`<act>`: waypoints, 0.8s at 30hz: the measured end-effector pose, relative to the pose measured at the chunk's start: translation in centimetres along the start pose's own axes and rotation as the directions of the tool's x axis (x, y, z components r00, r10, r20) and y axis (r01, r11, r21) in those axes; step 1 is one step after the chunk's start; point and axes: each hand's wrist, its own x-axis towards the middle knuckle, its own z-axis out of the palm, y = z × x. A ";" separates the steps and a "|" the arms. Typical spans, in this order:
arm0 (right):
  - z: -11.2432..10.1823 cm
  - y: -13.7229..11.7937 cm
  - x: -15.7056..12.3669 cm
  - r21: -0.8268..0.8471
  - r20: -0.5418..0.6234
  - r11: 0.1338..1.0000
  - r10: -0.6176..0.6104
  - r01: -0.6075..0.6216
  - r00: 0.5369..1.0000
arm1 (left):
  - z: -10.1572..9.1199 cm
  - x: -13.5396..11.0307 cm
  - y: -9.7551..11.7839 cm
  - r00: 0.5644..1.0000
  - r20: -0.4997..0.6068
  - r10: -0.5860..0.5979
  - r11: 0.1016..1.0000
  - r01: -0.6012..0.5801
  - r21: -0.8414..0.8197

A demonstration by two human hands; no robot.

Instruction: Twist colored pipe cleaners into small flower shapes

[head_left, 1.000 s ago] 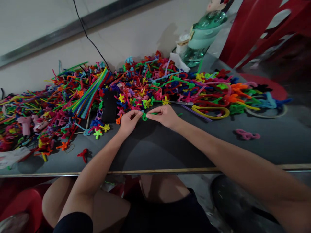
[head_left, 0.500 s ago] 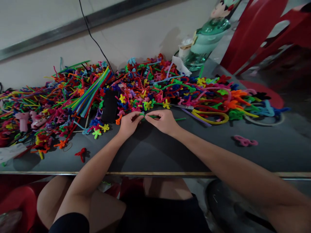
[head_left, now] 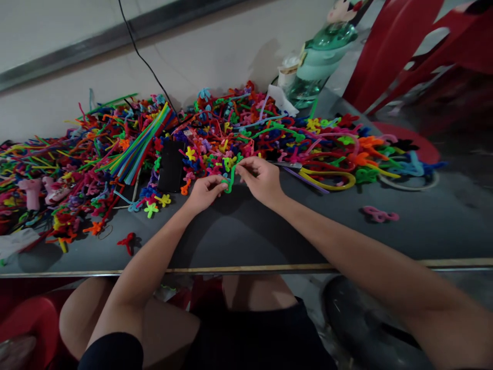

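Note:
A green pipe cleaner runs between my two hands, bent into a small loop at its lower end. The fingertips of my left hand pinch it near that loop. Higher and to the right, my right hand grips the same pipe cleaner between thumb and fingers. Behind the hands lies a large heap of colourful pipe cleaners, many twisted into flower-like shapes. Just left of my left hand rest a yellow flower shape and a light green one.
A black phone leans on the heap. Scissors with yellow handles lie to the right, near a pink twisted piece. A green bottle stands at the back. A red twisted piece is close to the front table edge.
My right hand has lifted and turned upward, pulling the green pipe cleaner from lying sideways to standing up. My left hand keeps its pinch. The whole view has shifted slightly.

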 end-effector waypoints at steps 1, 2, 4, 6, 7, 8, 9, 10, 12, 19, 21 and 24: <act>0.3 -0.1 -0.2 0.059 0.025 0.998 0.035 -0.036 0.999 | 0.1 0.0 0.1 1.000 0.009 0.024 1.000 -0.024 0.013; 0.5 -0.3 -0.3 0.093 0.051 0.994 0.057 -0.062 0.997 | 0.2 -0.1 0.2 0.999 0.010 0.042 0.999 -0.042 0.022; 0.8 -0.5 -0.7 0.107 0.085 0.992 0.058 -0.067 0.995 | 0.3 -0.1 0.4 0.998 -0.003 0.061 0.998 -0.061 0.035; 0.9 -0.7 -0.9 0.061 0.106 0.998 0.017 -0.023 0.994 | 0.3 -0.1 0.4 0.998 -0.039 0.058 0.997 -0.056 0.048; 0.8 -0.8 -1.0 0.023 0.110 1.000 -0.010 0.008 0.994 | 0.3 0.0 0.3 0.997 -0.067 0.049 0.998 -0.046 0.051; 0.7 -0.9 -1.1 -0.020 0.113 0.999 -0.038 0.041 0.993 | 0.2 0.0 0.3 0.994 -0.100 0.040 0.998 -0.035 0.051; 0.6 -0.9 -1.2 -0.058 0.120 0.996 -0.066 0.074 0.991 | 0.1 0.1 0.1 0.991 -0.132 0.031 0.999 -0.025 0.048; 0.5 -1.0 -1.3 -0.086 0.133 0.991 -0.090 0.102 0.987 | 0.1 0.2 0.0 0.987 -0.158 0.027 0.999 -0.020 0.043; 0.4 -1.1 -1.4 -0.099 0.166 0.986 -0.116 0.134 0.979 | -0.1 0.3 -0.3 0.980 -0.195 0.036 0.999 -0.028 0.044; 0.5 -0.4 -0.5 0.022 0.147 1.000 0.008 -0.012 0.989 | -0.1 -0.2 -0.2 0.961 -0.213 0.174 0.960 -0.118 0.253; 0.4 0.2 0.0 0.078 0.189 0.992 0.084 -0.100 0.978 | -0.3 -0.4 0.0 0.924 -0.188 0.334 0.870 -0.225 0.440; 0.0 0.8 0.7 0.116 0.342 0.968 0.172 -0.223 0.924 | -0.9 -0.4 0.2 0.826 -0.053 0.561 0.635 -0.388 0.668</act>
